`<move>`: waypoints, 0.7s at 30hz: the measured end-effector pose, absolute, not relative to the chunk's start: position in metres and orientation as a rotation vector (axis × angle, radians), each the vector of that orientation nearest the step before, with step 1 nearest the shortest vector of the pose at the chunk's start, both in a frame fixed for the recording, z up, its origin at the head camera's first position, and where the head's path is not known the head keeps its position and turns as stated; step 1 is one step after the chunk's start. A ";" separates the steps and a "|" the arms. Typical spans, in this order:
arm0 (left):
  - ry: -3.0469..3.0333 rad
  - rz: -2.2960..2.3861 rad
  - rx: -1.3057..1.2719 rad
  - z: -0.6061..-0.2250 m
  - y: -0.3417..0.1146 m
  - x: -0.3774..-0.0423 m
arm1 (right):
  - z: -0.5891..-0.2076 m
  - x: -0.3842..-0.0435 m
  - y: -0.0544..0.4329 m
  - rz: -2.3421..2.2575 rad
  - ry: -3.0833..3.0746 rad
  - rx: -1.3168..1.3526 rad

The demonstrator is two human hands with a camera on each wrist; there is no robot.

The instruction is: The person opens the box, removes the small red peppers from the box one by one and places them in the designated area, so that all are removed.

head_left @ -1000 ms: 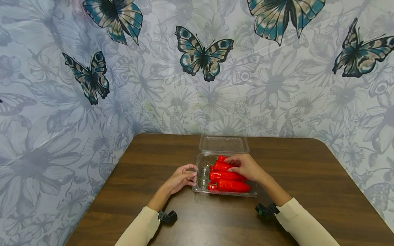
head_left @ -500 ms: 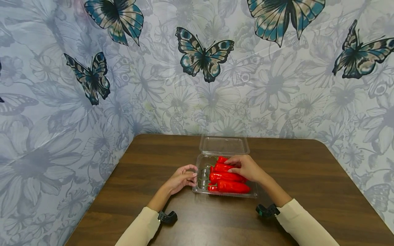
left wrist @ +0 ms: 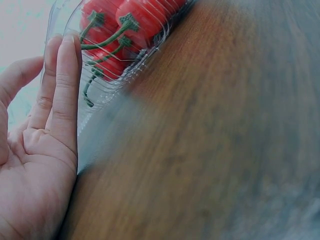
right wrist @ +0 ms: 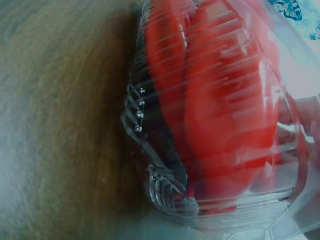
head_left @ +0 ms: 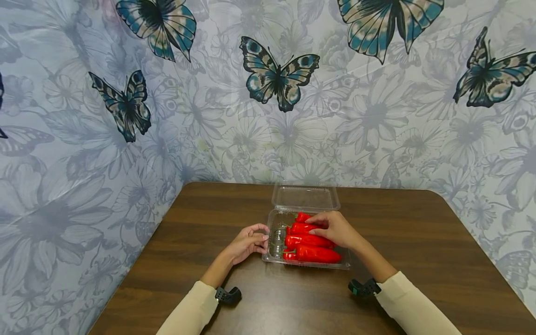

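A clear plastic clamshell box (head_left: 276,246) lies on the table, holding several long red peppers (head_left: 316,254) side by side. Green stems show at their left ends in the left wrist view, where my left hand (left wrist: 47,120) has its fingers straight, fingertips against the box's side wall. In the head view that left hand (head_left: 248,243) is at the box's left edge. Inside the box my right hand (head_left: 334,228) grips a red pepper (head_left: 302,228) near the back, thumb in front and fingers behind. Through the box wall, red peppers (right wrist: 225,110) fill the right wrist view.
The box's clear lid (head_left: 305,197) is folded back toward the wall. Brown wooden table (head_left: 402,223) spreads around the box, with a butterfly-patterned wall covering (head_left: 372,139) behind it. Each wrist bears a black band (head_left: 228,295).
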State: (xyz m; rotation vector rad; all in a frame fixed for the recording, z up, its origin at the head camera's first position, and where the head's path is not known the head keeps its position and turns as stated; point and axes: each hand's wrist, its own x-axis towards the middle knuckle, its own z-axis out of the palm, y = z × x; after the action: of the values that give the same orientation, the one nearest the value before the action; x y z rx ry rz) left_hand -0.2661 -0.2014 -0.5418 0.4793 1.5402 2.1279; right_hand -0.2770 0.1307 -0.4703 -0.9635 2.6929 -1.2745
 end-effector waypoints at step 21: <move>1.537 2.127 0.484 -0.541 -0.201 -0.266 | -0.477 -0.278 0.132 -1.472 2.649 -0.872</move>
State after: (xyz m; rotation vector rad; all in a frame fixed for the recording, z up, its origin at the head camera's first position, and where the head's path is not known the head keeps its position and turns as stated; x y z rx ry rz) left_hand -0.2656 -0.2009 -0.5415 0.4842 1.5374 2.1269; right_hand -0.2778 0.1324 -0.4768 -0.8720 2.6490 -1.4715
